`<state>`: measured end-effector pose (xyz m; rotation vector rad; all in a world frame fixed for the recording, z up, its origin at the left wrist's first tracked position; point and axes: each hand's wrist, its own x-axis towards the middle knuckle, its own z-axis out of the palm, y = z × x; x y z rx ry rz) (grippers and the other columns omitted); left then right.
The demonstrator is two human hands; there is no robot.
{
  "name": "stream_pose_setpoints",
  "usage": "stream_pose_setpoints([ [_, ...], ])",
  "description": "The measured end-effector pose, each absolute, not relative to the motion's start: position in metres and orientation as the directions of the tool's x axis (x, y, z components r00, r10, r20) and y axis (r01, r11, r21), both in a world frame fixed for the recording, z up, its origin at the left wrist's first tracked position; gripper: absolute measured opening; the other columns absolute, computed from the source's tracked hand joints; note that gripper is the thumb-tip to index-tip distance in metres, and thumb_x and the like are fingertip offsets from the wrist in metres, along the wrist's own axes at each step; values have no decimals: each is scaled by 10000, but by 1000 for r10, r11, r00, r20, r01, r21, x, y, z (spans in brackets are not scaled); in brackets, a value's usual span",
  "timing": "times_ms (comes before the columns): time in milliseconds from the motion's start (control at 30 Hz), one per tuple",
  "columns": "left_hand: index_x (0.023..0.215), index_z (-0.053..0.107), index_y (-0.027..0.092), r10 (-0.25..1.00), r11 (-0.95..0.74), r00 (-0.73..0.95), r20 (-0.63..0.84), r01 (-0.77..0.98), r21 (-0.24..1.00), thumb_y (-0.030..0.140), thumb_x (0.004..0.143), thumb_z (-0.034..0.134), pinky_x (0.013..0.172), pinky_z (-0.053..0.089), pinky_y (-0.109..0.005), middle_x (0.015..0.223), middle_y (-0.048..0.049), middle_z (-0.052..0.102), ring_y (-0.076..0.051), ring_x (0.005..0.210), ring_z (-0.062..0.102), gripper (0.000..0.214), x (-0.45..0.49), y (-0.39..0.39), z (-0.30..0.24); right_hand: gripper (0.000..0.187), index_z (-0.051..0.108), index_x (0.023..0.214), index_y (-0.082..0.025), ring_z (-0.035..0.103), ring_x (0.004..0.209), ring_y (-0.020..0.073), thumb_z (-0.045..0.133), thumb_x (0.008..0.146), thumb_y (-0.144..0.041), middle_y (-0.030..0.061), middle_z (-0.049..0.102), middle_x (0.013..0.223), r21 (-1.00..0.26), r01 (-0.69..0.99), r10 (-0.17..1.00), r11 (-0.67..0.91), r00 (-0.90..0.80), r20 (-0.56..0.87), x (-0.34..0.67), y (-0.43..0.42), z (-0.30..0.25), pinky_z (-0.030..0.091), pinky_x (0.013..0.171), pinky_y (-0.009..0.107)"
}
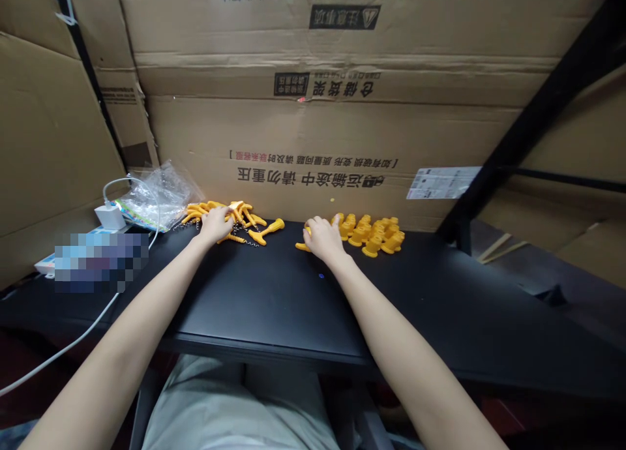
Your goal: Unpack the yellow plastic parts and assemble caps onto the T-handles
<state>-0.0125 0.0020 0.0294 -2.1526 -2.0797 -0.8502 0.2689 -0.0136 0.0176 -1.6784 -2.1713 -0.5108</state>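
My left hand (pixel 216 225) reaches into a pile of yellow-handled corkscrews (pixel 239 210), its fingers bent and closed on one of them. Thin metal spirals stick out among the handles. Right of the pile lies a single corkscrew (pixel 265 232) with a T-shaped handle and a yellow cap over its spiral. My right hand (pixel 323 237) is closed around a yellow corkscrew, and one end of its handle (pixel 302 246) shows left of the fingers; the rest is hidden by the hand. Just to the right of that hand stand several yellow cone-shaped caps (pixel 373 242) in a cluster.
All this lies on a black table (pixel 274 300) backed by a cardboard sheet (pixel 303 130). At the left are a crumpled clear plastic bag (pixel 161 189), a white charger plug (pixel 110 217) on a power strip (pixel 45 262), and a white cable (pixel 92 321).
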Motion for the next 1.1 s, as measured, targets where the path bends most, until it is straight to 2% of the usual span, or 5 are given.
stream_pose_setpoints([
  [133,1077,685,211,969,-142,57,242,924,354,234,836,491,943,450,-365,1103,-61,701,-245,1065,614,310,-4,-9,33,299,595,1145,-142,583,1052,261,431,903,-200,140,627,1138,78,895,803,439,-430,413,258,-13,7,183,1092,613],
  [267,1042,708,187,962,-227,172,211,934,275,195,810,504,885,485,-321,1057,-81,713,-232,999,646,309,4,-19,31,398,527,1283,-163,553,1132,264,415,901,-163,142,577,1282,57,836,771,546,-528,357,237,-10,-2,154,1094,651],
  [533,1274,570,162,959,-250,228,169,961,121,144,828,454,994,442,-349,1265,-128,600,-245,1198,546,461,0,-18,6,622,474,1356,-191,347,1350,273,374,783,29,114,469,1431,48,875,844,483,-479,243,206,20,1,46,1077,722],
  [800,1301,522,168,962,-158,114,249,974,161,190,889,404,967,453,-431,1237,-147,599,-278,1194,539,429,6,-17,-3,361,634,1033,-132,486,1156,270,407,803,27,148,608,1131,256,861,835,438,-496,239,216,26,2,42,1091,690],
  [1100,1430,398,217,796,-411,291,531,904,120,461,887,518,827,505,-317,1090,-103,672,-224,946,658,607,20,-34,9,184,584,1032,-175,590,957,224,457,904,-142,78,668,976,156,824,657,545,-535,531,234,2,11,5,1083,700],
])
